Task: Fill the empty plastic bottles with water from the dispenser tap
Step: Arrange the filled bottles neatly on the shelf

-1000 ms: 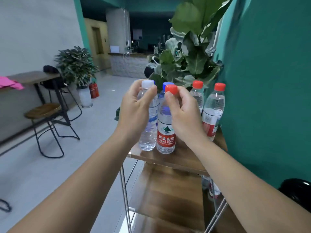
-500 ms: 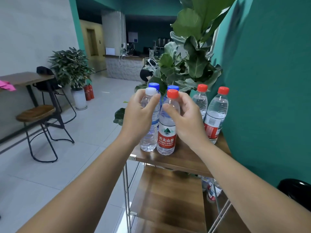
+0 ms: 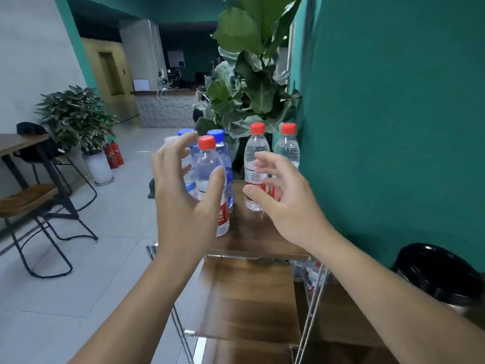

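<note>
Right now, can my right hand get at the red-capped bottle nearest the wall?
Probably yes: the right hand is open just in front of that bottle, with nothing between them; another red-capped bottle stands beside it.

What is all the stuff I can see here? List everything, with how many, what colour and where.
Red-capped bottles: three, clear, top shelf.
Blue-capped bottles: two, clear, behind the near red-capped one.
White-capped bottle: one, behind the left hand.
Shelf: wooden, metal frame, by the teal wall.
Leafy plant: green, behind the bottles.
Potted plant: green, white pot, left.
Stool: wood seat, left.
Bin: black, lower right.
Left hand: open, before the bottles.
Right hand: open, holding nothing.
</note>
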### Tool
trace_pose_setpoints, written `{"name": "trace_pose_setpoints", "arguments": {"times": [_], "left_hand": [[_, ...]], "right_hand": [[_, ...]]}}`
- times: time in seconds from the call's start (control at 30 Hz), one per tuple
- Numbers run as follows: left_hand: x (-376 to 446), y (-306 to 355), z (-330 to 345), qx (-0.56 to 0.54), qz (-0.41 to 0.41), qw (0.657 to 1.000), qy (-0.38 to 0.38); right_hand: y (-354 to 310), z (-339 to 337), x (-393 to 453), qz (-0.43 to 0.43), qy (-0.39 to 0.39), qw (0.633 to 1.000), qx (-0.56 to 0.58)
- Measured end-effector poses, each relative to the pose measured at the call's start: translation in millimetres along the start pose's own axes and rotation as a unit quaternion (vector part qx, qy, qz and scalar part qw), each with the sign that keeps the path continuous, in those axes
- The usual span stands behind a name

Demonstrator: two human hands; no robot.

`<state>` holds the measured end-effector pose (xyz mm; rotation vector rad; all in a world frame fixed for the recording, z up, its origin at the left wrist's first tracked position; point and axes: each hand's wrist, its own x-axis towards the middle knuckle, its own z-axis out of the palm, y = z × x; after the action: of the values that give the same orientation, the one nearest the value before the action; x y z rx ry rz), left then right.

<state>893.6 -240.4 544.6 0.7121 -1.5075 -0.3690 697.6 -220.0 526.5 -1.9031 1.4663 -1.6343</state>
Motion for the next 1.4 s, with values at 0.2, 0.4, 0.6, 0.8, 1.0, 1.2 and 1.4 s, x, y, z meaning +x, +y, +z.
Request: {"name": "trace_pose_setpoints", "arguments": {"times": [0.2,0.4,0.6,0.8,1.0,1.2,1.4], "left_hand": [[-42.3,48.9,102.2,-0.116,-0.051,0.980,-0.156],[-116.0,55.2,229.5,-0.184,-0.169,0.951,-0.185],[-220.4,17.0,337.2,-0.205,-0.381,0.882,-0.188],[-294.8,-99.3,417.3,-0.091,-0.546,0.824,-0.124],[-336.3,-209.1,477.7,0.066,-0.599,0.782,-0.157],[-344.5,-282.7,509.7,0.130,-0.568,0.795,-0.170],[-351.2,-333.7,523.7,0.172,-0.532,0.799,-0.220]], "right_hand": [[25.0,-73.9,-40.9,-0.042,0.007,0.998,-0.045],[104.6,-155.9,-95.1,0.011,0.033,0.994,-0.099],[240.3,-191.8,-165.9,0.139,-0.002,0.985,-0.098],[387.3,-179.3,-205.2,0.263,0.004,0.961,-0.084],[525.6,-168.4,-216.9,0.307,0.017,0.947,-0.093],[614.4,-158.6,-199.7,0.330,0.032,0.935,-0.128],[665.2,-132.4,-183.0,0.324,0.069,0.937,-0.114]]}}
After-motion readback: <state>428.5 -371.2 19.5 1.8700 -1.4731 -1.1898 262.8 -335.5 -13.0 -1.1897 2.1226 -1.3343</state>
